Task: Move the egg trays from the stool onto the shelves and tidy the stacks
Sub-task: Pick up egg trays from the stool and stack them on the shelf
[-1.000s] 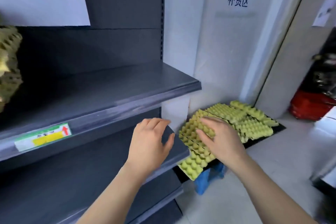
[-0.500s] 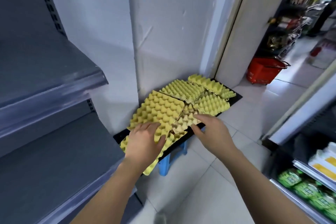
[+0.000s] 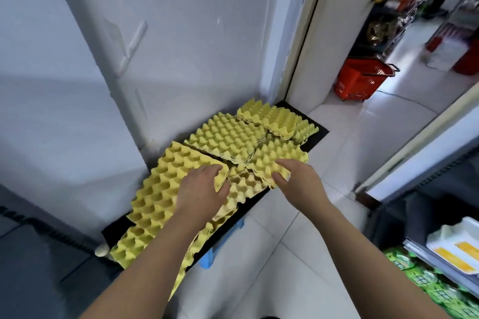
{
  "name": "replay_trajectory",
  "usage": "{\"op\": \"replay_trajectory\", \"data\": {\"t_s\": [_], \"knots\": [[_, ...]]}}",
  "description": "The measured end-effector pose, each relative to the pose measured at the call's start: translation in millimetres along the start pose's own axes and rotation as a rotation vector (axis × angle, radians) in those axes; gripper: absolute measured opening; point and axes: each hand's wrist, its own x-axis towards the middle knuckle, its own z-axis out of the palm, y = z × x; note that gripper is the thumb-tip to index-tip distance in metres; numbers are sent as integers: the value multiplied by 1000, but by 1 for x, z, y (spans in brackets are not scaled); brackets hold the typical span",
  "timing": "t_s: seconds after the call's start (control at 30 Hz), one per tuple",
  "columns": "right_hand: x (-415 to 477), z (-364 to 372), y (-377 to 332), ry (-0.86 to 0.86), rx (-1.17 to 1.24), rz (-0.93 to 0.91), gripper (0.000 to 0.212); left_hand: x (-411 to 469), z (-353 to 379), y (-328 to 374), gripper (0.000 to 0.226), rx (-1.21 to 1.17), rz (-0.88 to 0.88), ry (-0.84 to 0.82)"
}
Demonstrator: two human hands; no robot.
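Observation:
Several yellow pulp egg trays lie jumbled on a black board (image 3: 315, 137) that rests on a blue stool (image 3: 223, 243). My left hand (image 3: 201, 193) lies flat on the near corner of the big left tray (image 3: 166, 184), fingers spread. My right hand (image 3: 298, 181) pinches the near edge of the right-hand tray (image 3: 274, 158) between thumb and fingers. Another tray (image 3: 228, 137) and a stack at the back (image 3: 274, 118) lie untouched. A lower tray (image 3: 132, 243) sticks out over the board's near left end. Only a dark corner of the shelves (image 3: 33, 254) shows at lower left.
A white wall and door frame (image 3: 308, 41) stand right behind the stool. A red shopping basket (image 3: 360, 79) sits on the tiled floor beyond the doorway. A display case with green packets (image 3: 425, 285) and white cartons is at lower right.
The view swung right, away from the grey shelves and onto the stool. My left hand went from the shelf edge onto the left tray; my right hand shifted to the right-hand tray's edge.

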Motion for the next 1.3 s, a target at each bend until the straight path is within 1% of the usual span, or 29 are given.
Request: {"op": "replay_trajectory", "data": {"t_s": [0.13,0.23,0.4,0.6,0.7,0.77,0.87,0.93,1.07,1.13,1.2,1.3], "knots": [[62,-4,40,-10,24,22,41,61,36,18,41,-8,-40,-26],[113,-9,73,-28,36,11,41,108,63,38,42,-59,-90,-16],[199,-15,132,-96,65,13,43,187,110,67,43,-125,-217,-22],[289,0,182,-184,161,113,52,271,160,76,51,-168,-327,-65],[325,19,198,-194,225,170,54,317,182,67,57,-168,-393,-99],[348,34,208,-216,229,199,55,347,199,56,66,-179,-429,-116],[378,61,224,-257,238,249,56,391,228,36,80,-107,-452,-191],[397,81,233,-274,225,290,62,416,246,25,88,-87,-476,-243],[427,118,244,-317,234,397,78,452,277,2,99,-103,-507,-263],[438,131,249,-346,259,447,83,467,290,-11,106,-113,-563,-288],[446,140,253,-351,304,492,86,481,300,-25,113,-132,-623,-312],[451,151,257,-344,335,530,89,494,309,-39,115,-148,-644,-328]]}}
